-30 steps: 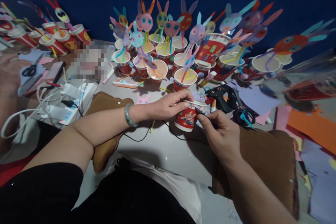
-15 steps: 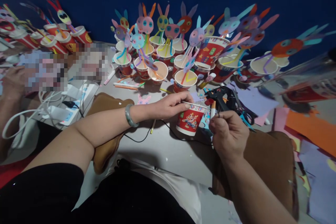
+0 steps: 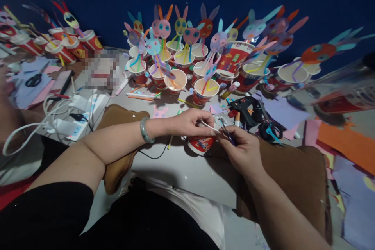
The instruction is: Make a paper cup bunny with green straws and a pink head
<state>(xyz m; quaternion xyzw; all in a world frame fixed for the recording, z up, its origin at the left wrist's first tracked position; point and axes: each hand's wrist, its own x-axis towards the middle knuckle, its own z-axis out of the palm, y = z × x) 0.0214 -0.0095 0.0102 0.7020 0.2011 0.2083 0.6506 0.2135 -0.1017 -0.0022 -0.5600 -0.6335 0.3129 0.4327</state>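
A red printed paper cup (image 3: 201, 143) with a white rim is tilted in front of me. My left hand (image 3: 193, 121) is closed around its upper side, fingers at the rim. Close against the cup's right side, my right hand (image 3: 241, 146) grips what look like small scissors (image 3: 225, 128), with dark thin blades and a purplish handle. The blades are at the cup's rim; whether they cut into it cannot be made out. A pink paper rabbit head (image 3: 160, 112) lies behind my left wrist.
Paper cups (image 3: 206, 93) with paper rabbits on bent stems crowd the back. A black glue gun (image 3: 244, 107) lies beside scissors and tape (image 3: 269, 132). Coloured paper (image 3: 345, 140) is at right. At left are a power strip (image 3: 88, 119), white cables and another person's arm (image 3: 11, 121).
My right hand has come left and turned, bringing the dark blades to the cup's rim. The cup has shifted slightly left and tilted. At far left, the other person's hand has drawn back.
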